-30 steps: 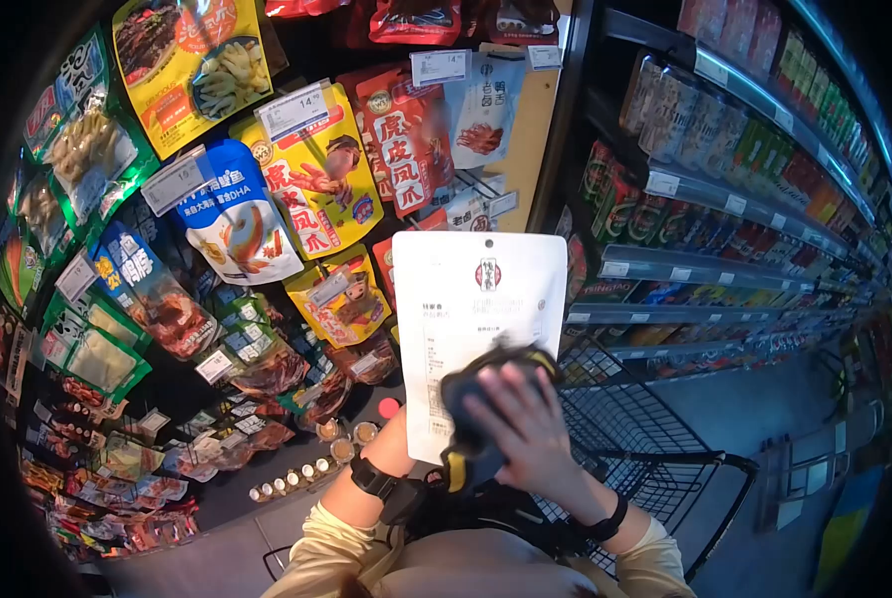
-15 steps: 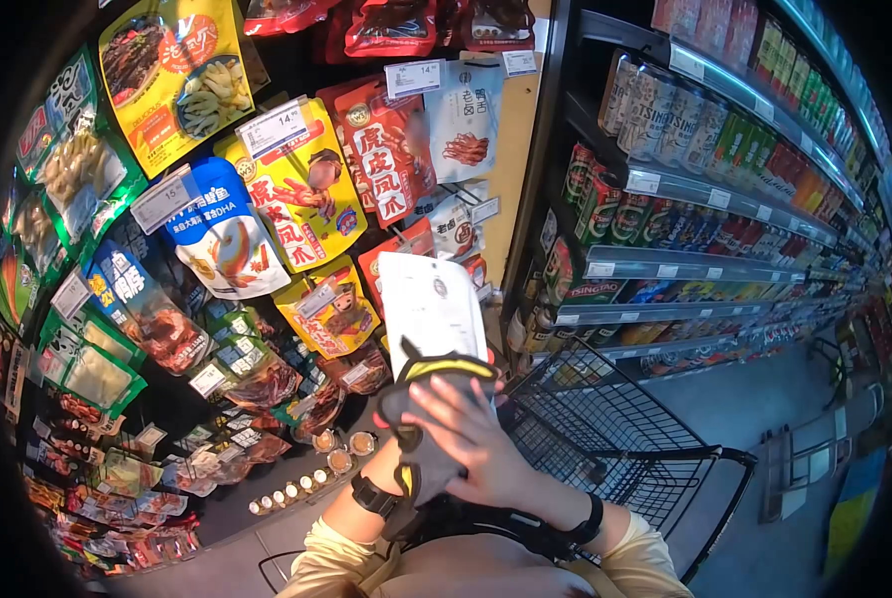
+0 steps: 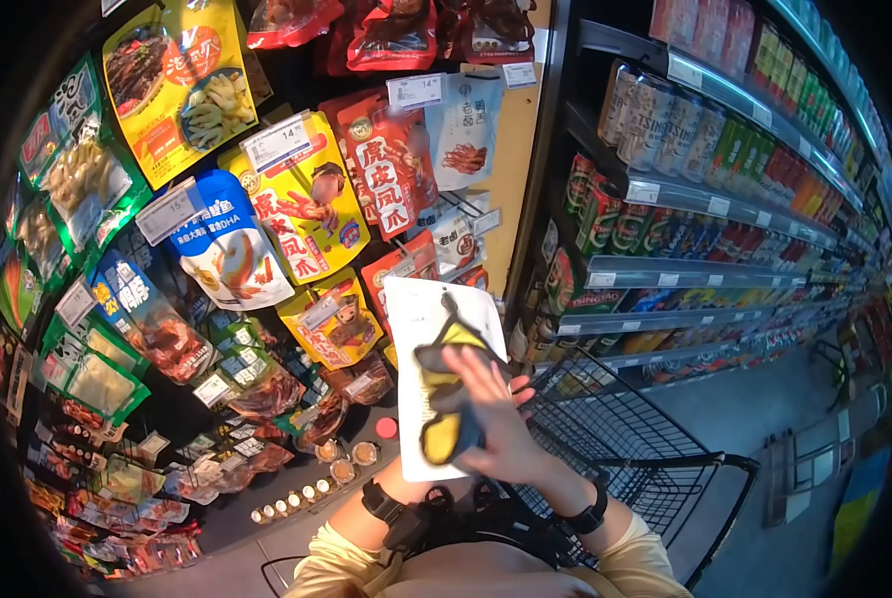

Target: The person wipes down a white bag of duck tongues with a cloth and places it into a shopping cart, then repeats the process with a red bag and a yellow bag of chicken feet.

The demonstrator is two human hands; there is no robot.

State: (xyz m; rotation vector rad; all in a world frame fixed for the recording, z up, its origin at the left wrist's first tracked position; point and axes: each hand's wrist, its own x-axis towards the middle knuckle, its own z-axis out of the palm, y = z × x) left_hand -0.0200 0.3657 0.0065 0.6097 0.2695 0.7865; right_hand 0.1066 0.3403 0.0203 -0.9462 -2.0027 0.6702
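Observation:
A white card or flat pack (image 3: 416, 309) is held up in front of my body, tilted slightly. A soft-looking black piece with yellow patches (image 3: 451, 394) lies against its face; I cannot make out its kind. My left hand (image 3: 418, 488) is mostly hidden behind the card's lower part, supporting it from the back. Across the black-and-yellow piece lies my right hand (image 3: 501, 419), fingers stretched out and somewhat blurred. Both wrists wear dark bands.
Hanging snack pouches (image 3: 297, 199) with price tags fill the left rack. Drink cans (image 3: 655, 120) line shelves on the right. A black wire shopping cart (image 3: 635, 448) stands close on my right. Several small jars (image 3: 311, 490) sit low at left.
The white card has come lower, showing more of its face. The black-and-yellow piece, earlier below the card's visible part, now lies across its front. My right hand has shifted slightly right.

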